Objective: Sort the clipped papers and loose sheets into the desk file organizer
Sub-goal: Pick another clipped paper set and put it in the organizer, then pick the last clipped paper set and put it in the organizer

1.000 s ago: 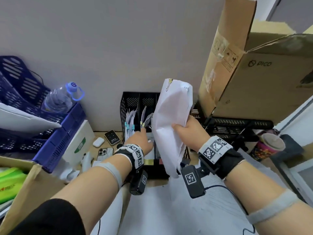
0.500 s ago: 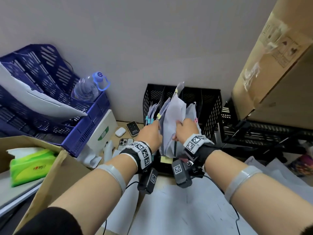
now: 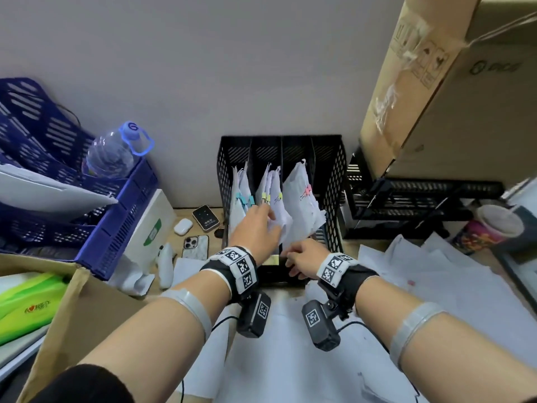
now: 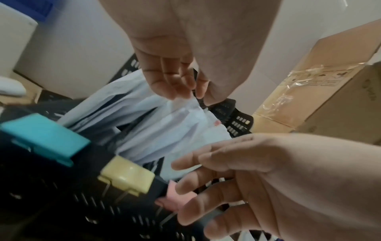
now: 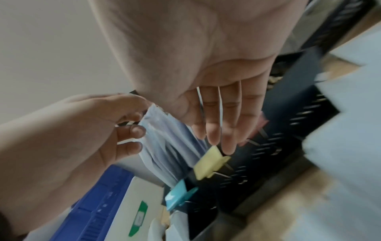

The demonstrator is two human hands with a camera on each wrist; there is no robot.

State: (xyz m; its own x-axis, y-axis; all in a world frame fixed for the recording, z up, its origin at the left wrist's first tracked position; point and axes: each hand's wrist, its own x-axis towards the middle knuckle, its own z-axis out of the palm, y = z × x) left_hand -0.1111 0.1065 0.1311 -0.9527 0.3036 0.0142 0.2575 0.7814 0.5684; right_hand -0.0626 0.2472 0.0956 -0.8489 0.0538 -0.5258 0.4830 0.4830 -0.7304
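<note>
PICO mark on cardboard box [image 3: 479,126]; handling symbols on box flap [image 3: 418,53]; green pack [image 3: 29,303] lettering illegible

Water bottle [image 3: 112,152] in blue crate [image 3: 119,225], phone [image 3: 196,246] near earbud case [image 3: 183,227], cardboard box [image 3: 465,112], paper cup [image 3: 491,228]

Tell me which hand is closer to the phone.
Left. The left hand pinches papers in the organizer, just right of the phone; the right hand lies farther right at the organizer's front.
</note>
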